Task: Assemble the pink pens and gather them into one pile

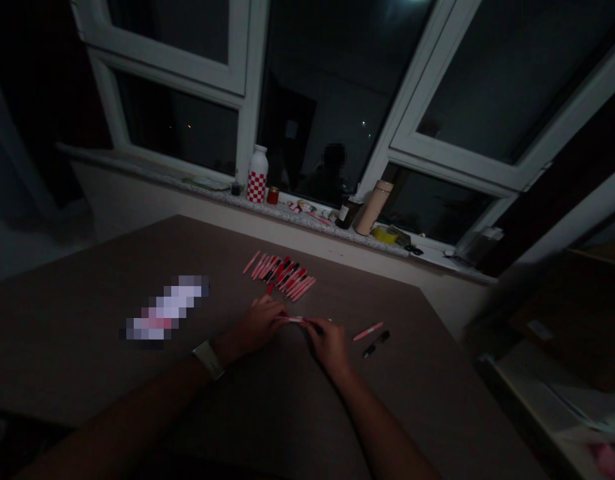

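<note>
My left hand (260, 323) and my right hand (330, 343) meet over the brown table (112, 280), each pinching one end of a thin pink pen (296, 320). A watch sits on my left wrist. Beyond my hands lies a row of several pink, red and black pens (282, 275). To the right of my right hand lie a loose pink pen (368, 331) and a black pen (376, 343).
A windowsill behind the table carries a red-and-white checked bottle (257, 175), a small red jar (272, 195), a dark bottle (348, 212), a tan tube (374, 207) and a yellow tape roll (384, 234). A blurred patch lies on the table at left. The room is dark.
</note>
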